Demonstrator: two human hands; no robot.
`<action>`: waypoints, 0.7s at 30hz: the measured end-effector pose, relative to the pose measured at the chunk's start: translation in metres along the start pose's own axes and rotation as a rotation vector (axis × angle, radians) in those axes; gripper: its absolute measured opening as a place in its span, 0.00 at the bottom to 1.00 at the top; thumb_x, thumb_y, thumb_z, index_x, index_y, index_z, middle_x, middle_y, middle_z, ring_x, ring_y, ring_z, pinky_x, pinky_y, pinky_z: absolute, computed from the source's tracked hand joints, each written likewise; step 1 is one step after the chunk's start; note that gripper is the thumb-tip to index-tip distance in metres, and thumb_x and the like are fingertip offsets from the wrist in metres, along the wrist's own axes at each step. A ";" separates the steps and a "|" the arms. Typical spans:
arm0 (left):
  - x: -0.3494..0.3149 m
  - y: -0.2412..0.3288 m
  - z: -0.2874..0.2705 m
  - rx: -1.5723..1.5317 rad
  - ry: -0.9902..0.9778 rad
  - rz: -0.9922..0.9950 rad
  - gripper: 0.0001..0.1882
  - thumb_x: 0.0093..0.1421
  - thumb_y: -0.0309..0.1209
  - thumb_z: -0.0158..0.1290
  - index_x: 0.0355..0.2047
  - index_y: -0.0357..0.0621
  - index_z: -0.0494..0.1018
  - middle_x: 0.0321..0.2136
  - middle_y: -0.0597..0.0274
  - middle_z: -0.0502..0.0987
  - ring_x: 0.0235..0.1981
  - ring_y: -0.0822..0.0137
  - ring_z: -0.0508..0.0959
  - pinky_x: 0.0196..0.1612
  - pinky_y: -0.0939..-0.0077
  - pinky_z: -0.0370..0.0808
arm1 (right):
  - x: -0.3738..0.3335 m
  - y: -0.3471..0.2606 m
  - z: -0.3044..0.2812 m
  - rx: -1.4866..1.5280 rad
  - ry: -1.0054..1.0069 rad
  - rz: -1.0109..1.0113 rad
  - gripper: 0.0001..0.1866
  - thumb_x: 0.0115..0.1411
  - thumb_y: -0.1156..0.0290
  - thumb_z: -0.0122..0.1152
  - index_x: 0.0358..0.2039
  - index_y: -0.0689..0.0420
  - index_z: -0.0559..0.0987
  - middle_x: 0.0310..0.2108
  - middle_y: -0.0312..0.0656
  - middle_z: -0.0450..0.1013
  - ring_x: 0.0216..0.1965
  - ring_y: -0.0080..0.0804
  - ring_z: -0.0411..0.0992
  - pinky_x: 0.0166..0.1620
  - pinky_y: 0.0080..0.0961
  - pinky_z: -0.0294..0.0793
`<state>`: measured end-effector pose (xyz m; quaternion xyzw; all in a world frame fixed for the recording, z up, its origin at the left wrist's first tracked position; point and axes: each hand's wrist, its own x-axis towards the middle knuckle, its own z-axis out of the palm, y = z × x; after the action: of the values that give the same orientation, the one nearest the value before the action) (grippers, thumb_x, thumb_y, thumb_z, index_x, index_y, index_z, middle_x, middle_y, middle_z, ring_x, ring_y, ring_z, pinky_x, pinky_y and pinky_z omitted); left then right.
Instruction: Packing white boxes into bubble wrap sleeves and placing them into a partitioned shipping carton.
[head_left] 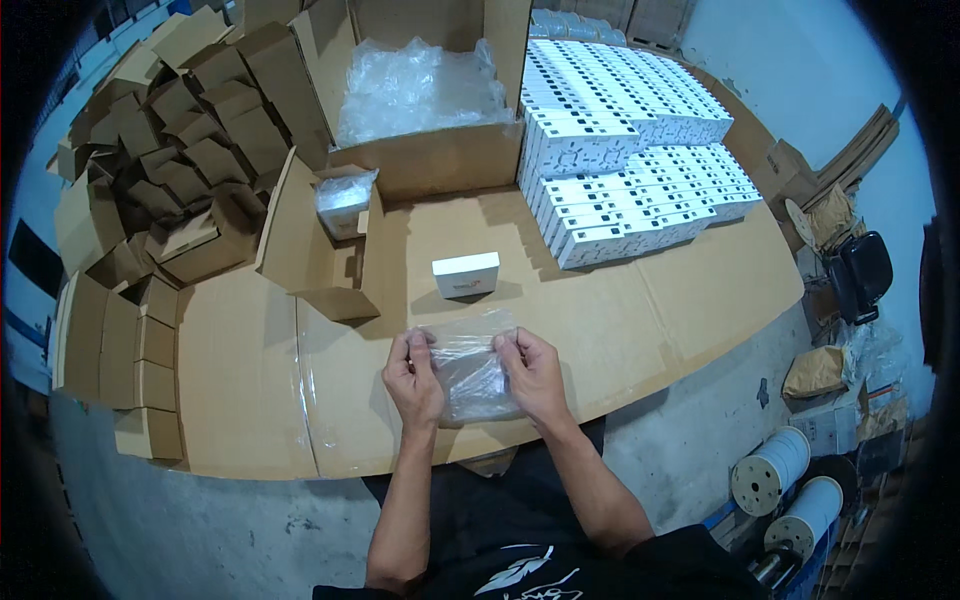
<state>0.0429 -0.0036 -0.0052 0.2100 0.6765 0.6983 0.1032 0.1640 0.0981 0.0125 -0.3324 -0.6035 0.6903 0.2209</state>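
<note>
- The left hand (412, 382) pinches the near-left side of a clear bag (470, 382) between thumb and curled fingers.
- The right hand (534, 378) grips the bag's right side the same way, thumb on top.
- The bag is stretched between the two hands, above the front part of the table (620, 325), wrinkled and shiny; whether anything is inside it I cannot tell.
- A white box (466, 278) stands on the table just beyond the bag, apart from both hands.
- Left of the white box sits an open carton (330, 302), with a plastic-wrapped pack (347, 205) at its far end.
- Behind these stands a big carton (430, 163), holding a heap of clear plastic (422, 95).
- To its right, many white boxes form a stepped stack (630, 150), higher at the back.
- Open brown cartons (200, 130) crowd the table's far left.
- On the floor at right lie white reels (775, 468), with a black chair (858, 275) farther back.
</note>
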 end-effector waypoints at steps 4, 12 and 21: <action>0.009 -0.020 -0.018 -0.300 0.044 -0.062 0.12 0.73 0.34 0.46 0.41 0.38 0.73 0.32 0.65 0.74 0.31 0.77 0.72 0.34 0.81 0.70 | 0.006 0.008 0.003 -0.084 0.273 -0.340 0.13 0.72 0.69 0.53 0.31 0.63 0.77 0.23 0.34 0.70 0.28 0.19 0.66 0.33 0.22 0.68; -0.005 0.006 -0.013 -0.144 -0.443 -0.247 0.24 0.55 0.25 0.69 0.49 0.37 0.72 0.41 0.60 0.80 0.42 0.72 0.80 0.46 0.77 0.78 | 0.004 0.009 -0.005 -0.001 0.188 -0.133 0.12 0.71 0.68 0.54 0.34 0.62 0.77 0.25 0.35 0.70 0.29 0.20 0.68 0.33 0.24 0.70; 0.001 0.004 -0.011 -0.115 -0.412 -0.211 0.23 0.53 0.23 0.70 0.47 0.38 0.73 0.36 0.64 0.81 0.37 0.74 0.80 0.42 0.78 0.78 | 0.029 -0.062 -0.035 -0.879 0.042 -0.958 0.16 0.49 0.76 0.72 0.39 0.58 0.80 0.44 0.45 0.72 0.46 0.44 0.71 0.49 0.38 0.73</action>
<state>0.0380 -0.0134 -0.0007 0.2700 0.6185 0.6634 0.3233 0.1639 0.1536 0.0655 -0.0991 -0.9066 0.1976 0.3594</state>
